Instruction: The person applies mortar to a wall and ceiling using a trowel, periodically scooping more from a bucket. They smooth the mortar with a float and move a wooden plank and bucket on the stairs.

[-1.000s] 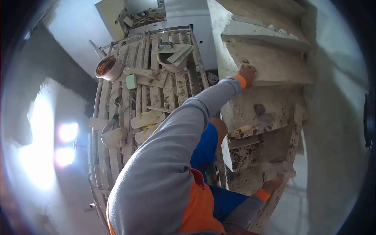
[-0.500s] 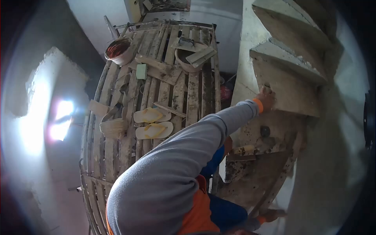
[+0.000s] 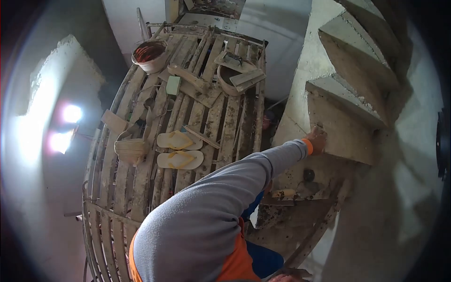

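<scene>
My left hand [image 3: 317, 140], in a grey sleeve with an orange cuff, reaches across to the concrete stairs [image 3: 340, 131]. It rests against the upright face of a step near its left edge. The fingers are bent, with a small dark bit at their tips that I cannot make out. At the bottom edge of the view my right hand [image 3: 287, 276] shows only in part, low beside the stairs, its grip hidden. Below my left hand, a lower step holds a round dark object [image 3: 308, 175] and a pale, roller-like piece [image 3: 283, 193].
A slatted wooden platform [image 3: 134, 188] stands left of the stairs. On it are a bucket [image 3: 151, 66], a tub [image 3: 225, 81] with boards on top, a green block [image 3: 173, 85], flip-flops [image 3: 181, 160] and a cloth bag [image 3: 130, 149]. A bright lamp [image 3: 63, 141] shines at left.
The view has tilted, shifting the stairs and platform. My left hand stays at about the same part of the step. My right hand has drawn back toward the bottom edge.
</scene>
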Available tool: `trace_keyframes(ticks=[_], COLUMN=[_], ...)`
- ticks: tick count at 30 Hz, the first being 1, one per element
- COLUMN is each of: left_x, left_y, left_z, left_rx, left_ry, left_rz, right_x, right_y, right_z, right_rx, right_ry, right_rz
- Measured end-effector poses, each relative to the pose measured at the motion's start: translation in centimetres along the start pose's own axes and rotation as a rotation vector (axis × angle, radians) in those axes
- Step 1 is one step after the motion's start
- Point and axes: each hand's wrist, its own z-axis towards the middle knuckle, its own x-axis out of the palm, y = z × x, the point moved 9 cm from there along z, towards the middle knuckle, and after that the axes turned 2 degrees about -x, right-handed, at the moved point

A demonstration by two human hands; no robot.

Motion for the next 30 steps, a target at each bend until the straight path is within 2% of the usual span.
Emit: trace_keyframes(ticks=[8,14,20,23,26,29,30], left_x=[-0.4,-0.5,0.2,0.5,-1.2,-0.6,0.1], left_y=[0.3,0.1,0.3,0.4,-0.2,0.0,0.1], left_z=[-0.3,-0.4,0.0,0.1,-0.8,-0.6,-0.3], left_rx=[-0.039,-0.054,-0.045,-0.068,-0.024,0.012,0.012], left_ry=[-0.010,0.087,0.008,0.046,0.006,-0.104,-0.077], left_rz=[0.015,0.032,0.025,0.047,-0.009,0.034,0.062], right_x=[-0.1,-0.1,0.0,0.2,0.6,0.9,1.2], right_y=[0.0,-1.0,-2.8,-4.2,-5.2,-5.9,-6.2], right_z=[-0.4,-0.7,-1.9,-2.7,-3.2,-3.5,-3.5], right_rx=[0.008,0.021,0.060,0.086,0.106,0.120,0.121], right_ry=[0.033,0.052,0.073,0.088,0.100,0.109,0.114], right_rz=[-0.006,-0.013,0.002,0.013,0.017,0.018,0.018])
